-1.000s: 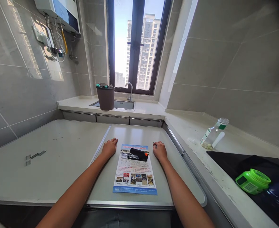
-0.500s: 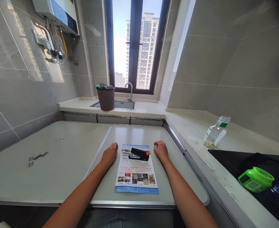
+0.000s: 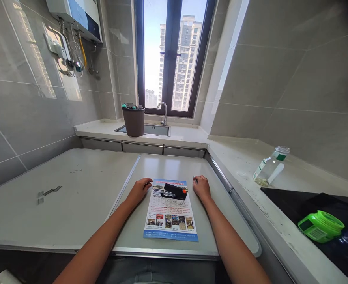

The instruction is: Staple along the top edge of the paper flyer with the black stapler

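Observation:
A printed flyer with blue bands and small photos lies flat on the white folding table. On its upper part rests a black stapler, with a red-orange spot at its right end. My left hand is at the flyer's upper left edge, its fingers loosely bent and apart, holding nothing. Just right of the flyer, my right hand rests on the table with curled fingers. A tiny dark bit shows by its fingertips, too small to name. Strips of staples lie on the table's left half.
A brown bucket stands at the sink below the window. On the right counter are a clear glass bottle and a green jar lying on a black surface.
My left hand has moved slightly right toward the flyer, and its fingers have opened out. My right hand, the flyer and the stapler look unmoved; the view has shifted a little.

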A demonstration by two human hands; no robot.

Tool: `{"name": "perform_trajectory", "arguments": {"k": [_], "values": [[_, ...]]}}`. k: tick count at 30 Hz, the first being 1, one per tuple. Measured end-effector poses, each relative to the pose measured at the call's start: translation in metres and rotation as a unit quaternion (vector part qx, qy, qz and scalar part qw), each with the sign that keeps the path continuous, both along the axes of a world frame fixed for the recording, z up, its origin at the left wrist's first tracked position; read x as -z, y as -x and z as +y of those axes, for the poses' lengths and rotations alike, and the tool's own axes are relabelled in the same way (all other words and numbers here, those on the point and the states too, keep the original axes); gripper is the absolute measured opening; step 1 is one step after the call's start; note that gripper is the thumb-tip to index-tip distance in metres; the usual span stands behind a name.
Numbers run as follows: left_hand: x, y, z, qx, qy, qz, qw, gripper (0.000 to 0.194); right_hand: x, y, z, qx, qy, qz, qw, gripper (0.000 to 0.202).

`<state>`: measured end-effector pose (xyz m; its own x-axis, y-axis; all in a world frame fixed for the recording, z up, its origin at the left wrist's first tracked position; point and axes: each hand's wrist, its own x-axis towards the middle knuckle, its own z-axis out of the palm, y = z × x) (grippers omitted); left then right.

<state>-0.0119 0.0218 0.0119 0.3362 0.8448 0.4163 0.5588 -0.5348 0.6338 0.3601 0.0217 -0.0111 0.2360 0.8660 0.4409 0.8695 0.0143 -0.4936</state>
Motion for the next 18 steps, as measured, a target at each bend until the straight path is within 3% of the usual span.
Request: {"name": "perform_trajectory", "arguments": {"k": [7,12,18], "values": [[-0.004,-0.006,-0.008,0.046,0.021,-0.054,0.997,0.024,-0.02,0.016,-0.01,-0.053,-0.067,0.036,0.996,0.025],[-0.009,-0.01,-0.015,0.089,0.045,-0.092,0.991,0.02,-0.043,0.038,-0.031,-0.202,-0.14,0.069,0.967,0.028],[-0.012,-0.012,-0.019,0.145,-0.031,-0.024,0.989,0.024,-0.052,0.066,-0.05,-0.38,-0.061,0.019,0.923,0.029]]}}
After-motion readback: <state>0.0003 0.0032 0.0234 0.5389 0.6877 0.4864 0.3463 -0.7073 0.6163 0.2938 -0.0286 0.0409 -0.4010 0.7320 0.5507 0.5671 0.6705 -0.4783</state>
